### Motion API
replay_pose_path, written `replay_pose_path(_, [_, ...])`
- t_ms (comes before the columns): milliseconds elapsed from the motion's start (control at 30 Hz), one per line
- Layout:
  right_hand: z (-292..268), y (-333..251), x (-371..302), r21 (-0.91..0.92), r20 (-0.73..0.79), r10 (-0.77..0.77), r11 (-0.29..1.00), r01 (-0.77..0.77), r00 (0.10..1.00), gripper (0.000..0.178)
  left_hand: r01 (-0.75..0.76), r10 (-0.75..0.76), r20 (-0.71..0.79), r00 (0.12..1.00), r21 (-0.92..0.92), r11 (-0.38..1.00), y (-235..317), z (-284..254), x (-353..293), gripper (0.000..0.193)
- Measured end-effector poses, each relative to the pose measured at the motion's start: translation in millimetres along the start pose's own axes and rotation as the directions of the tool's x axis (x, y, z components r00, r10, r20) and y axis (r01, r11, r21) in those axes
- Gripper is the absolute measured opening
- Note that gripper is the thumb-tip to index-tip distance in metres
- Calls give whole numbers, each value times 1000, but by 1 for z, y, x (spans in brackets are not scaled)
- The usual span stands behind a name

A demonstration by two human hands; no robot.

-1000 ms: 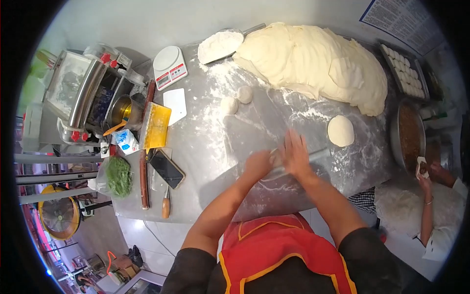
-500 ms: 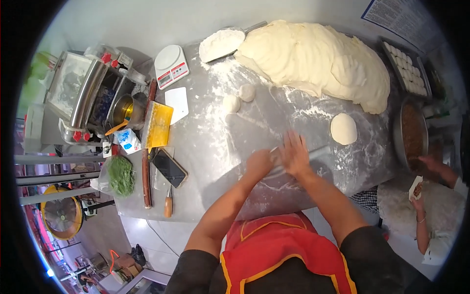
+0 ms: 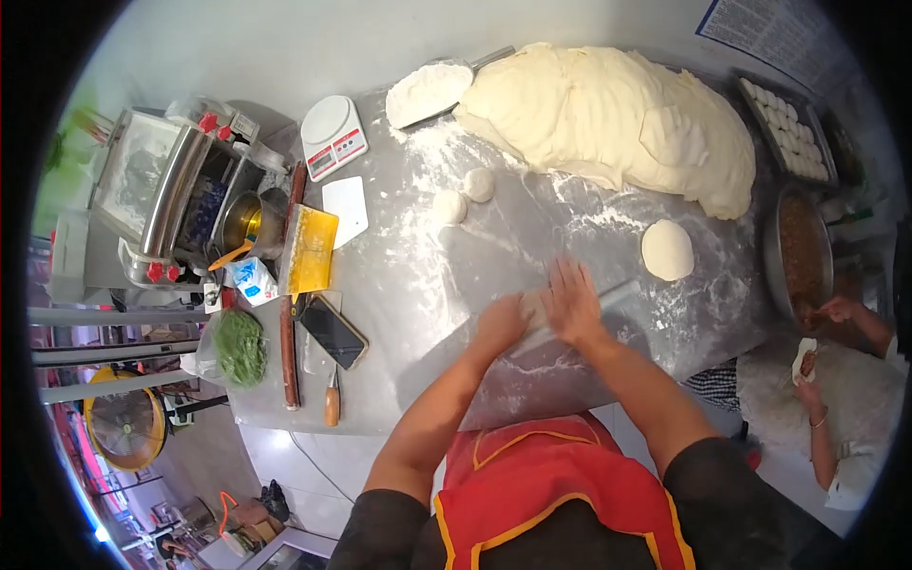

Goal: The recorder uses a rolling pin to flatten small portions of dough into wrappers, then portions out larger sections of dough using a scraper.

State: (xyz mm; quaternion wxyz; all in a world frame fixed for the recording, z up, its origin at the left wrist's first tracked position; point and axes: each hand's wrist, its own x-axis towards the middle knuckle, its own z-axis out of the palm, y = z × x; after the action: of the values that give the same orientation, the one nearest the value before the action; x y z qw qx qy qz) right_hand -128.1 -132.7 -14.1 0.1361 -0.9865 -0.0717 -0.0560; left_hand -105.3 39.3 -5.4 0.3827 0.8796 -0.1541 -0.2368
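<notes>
My left hand (image 3: 501, 321) is closed near the front middle of the floury grey table (image 3: 418, 351), its fingers curled at a small pale piece (image 3: 535, 309). What that piece is, I cannot make out. Beside it my right hand (image 3: 572, 302) lies palm down with fingers stretched forward. A grey, bar-like streak (image 3: 619, 294) runs slantwise under this hand, too blurred to name. Two small dough balls (image 3: 464, 196) rest beyond my hands, and a flattened round of dough (image 3: 668, 251) sits to their right. A huge mound of dough (image 3: 608, 114) covers the back.
At left are a white kitchen scale (image 3: 332, 138), a yellow scraper (image 3: 309, 249), a phone (image 3: 332, 331), a long rolling pin (image 3: 289, 351) and a roller machine (image 3: 171, 190). A flour scoop (image 3: 429, 92) lies behind. At right, a co-worker's hands (image 3: 807, 394) hold filled dough near a filling bowl (image 3: 798, 252).
My hands stay close together in nearly the same place, with the left slightly lower. The co-worker's upper hand has shifted at the bowl. The view has moved slightly.
</notes>
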Motion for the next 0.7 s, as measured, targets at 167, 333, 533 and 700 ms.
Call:
replay_pose_path(167, [-2, -9, 10, 68, 8, -26, 997, 25, 1000, 51, 156, -195, 148, 970, 244, 957, 22, -20, 18, 31])
replay_pose_path(333, [-26, 10, -97, 156, 133, -168, 977, 147, 977, 58, 181, -178, -98, 979, 30, 983, -55, 6, -29, 34])
replay_pose_path(533, [13, -1, 24, -37, -72, -63, 997, 60, 995, 50, 90, -89, -33, 996, 61, 994, 3, -3, 6, 40])
replay_pose_path(700, [2, -12, 2, 81, 64, -116, 991, 110, 991, 55, 119, -120, -9, 993, 212, 970, -9, -13, 2, 33])
